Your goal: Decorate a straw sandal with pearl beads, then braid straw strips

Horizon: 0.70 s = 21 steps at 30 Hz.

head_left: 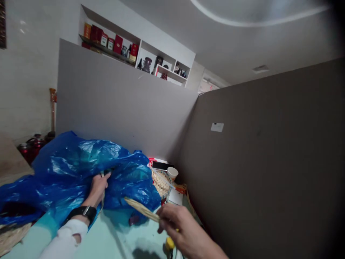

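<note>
My right hand is closed around one end of a straw-coloured braided strand. Its other end points left, toward the big crumpled blue plastic bag. Against the front of that bag, my left hand is closed, with a pale thin strip showing above and below its fingers. What else those fingers may grip is hidden. Below my right hand lies a small yellow-topped object. A dark reddish piece rests on the pale green tabletop, beside the bag.
A woven basket, a paper cup and a black flat item crowd the table's back corner. Grey partition panels rise behind and on the right. Another woven piece lies at lower left, near red containers farther back.
</note>
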Each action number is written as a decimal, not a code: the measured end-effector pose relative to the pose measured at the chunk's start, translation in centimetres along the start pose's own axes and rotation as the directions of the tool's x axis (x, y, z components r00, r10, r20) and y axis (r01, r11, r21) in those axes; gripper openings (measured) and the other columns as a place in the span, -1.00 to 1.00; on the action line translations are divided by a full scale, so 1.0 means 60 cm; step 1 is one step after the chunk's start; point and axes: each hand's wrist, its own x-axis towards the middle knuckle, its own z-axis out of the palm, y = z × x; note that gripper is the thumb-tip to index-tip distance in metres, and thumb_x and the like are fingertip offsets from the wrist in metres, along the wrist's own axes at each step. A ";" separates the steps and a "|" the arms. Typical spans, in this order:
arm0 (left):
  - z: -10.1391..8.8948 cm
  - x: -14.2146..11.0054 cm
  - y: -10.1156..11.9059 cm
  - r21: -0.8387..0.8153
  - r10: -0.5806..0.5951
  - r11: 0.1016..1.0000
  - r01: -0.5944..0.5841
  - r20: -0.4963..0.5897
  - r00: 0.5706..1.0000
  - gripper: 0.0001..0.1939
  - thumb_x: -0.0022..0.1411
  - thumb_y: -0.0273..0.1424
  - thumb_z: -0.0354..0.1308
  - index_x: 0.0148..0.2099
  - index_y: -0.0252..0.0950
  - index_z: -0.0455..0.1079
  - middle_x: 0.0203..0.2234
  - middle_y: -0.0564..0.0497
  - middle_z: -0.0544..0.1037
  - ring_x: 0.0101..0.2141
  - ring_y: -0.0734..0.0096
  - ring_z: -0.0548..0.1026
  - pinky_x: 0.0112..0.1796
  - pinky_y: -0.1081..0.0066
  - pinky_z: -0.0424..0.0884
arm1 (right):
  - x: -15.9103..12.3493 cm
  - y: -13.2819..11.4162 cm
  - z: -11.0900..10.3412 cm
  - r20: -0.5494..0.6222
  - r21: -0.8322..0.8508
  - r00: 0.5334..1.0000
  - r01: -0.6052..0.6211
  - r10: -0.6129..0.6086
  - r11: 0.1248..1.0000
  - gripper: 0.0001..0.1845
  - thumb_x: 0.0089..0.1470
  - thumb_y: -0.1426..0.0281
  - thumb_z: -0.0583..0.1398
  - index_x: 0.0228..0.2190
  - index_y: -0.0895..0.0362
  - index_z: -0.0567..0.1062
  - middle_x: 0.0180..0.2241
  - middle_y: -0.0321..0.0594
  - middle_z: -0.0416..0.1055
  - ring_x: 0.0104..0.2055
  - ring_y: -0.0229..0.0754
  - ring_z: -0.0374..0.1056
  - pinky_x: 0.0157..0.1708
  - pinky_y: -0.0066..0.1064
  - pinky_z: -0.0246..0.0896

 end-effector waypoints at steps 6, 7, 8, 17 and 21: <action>-0.007 -0.032 0.036 0.156 -0.011 0.988 0.003 0.050 0.999 -0.72 0.38 -0.23 0.18 0.00 -0.32 0.45 -0.20 -0.02 0.58 -0.33 0.38 0.57 -0.33 0.31 0.56 | -0.060 0.001 -0.101 0.000 0.353 0.990 -0.132 0.141 0.926 -0.68 0.07 0.17 0.16 -0.46 0.18 0.49 -0.51 -0.16 0.49 -0.51 -0.26 0.23 -0.47 -0.43 0.08; -0.009 -0.038 0.044 0.178 0.010 0.984 -0.019 0.051 0.999 -0.72 0.38 -0.22 0.18 0.00 -0.32 0.45 -0.20 -0.02 0.58 -0.34 0.38 0.57 -0.33 0.31 0.56 | -0.066 0.007 -0.107 -0.014 0.373 0.992 -0.114 0.128 0.921 -0.67 0.06 0.15 0.17 -0.49 0.18 0.49 -0.53 -0.17 0.47 -0.53 -0.28 0.20 -0.49 -0.43 0.06; -0.013 -0.045 0.053 0.200 0.034 0.979 -0.043 0.050 0.998 -0.71 0.38 -0.22 0.17 0.00 -0.32 0.45 -0.21 -0.01 0.58 -0.34 0.39 0.56 -0.33 0.31 0.56 | -0.073 0.015 -0.111 -0.030 0.395 0.992 -0.103 0.125 0.913 -0.65 0.06 0.14 0.19 -0.51 0.18 0.49 -0.55 -0.18 0.45 -0.55 -0.29 0.18 -0.50 -0.43 0.05; -0.082 -0.114 0.131 0.506 0.342 0.789 -0.349 0.111 0.933 -0.67 0.43 -0.16 0.06 0.00 -0.31 0.43 -0.27 0.01 0.56 -0.35 0.34 0.53 -0.28 0.25 0.48 | -0.126 0.071 -0.111 -0.212 0.670 0.943 -0.052 0.258 0.741 -0.67 -0.04 0.15 0.29 -0.52 0.20 0.49 -0.50 -0.18 0.45 -0.53 -0.31 0.25 -0.57 -0.49 -0.01; -0.083 -0.185 0.120 0.573 0.399 0.550 -0.607 0.458 0.794 -0.74 0.35 -0.19 0.07 -0.14 -0.22 0.49 -0.39 0.01 0.58 -0.34 0.20 0.55 -0.30 0.31 0.33 | -0.127 0.091 -0.099 -0.207 0.721 0.938 -0.046 0.278 0.691 -0.65 -0.07 0.13 0.29 -0.54 0.17 0.42 -0.46 -0.17 0.47 -0.52 -0.31 0.26 -0.57 -0.49 0.00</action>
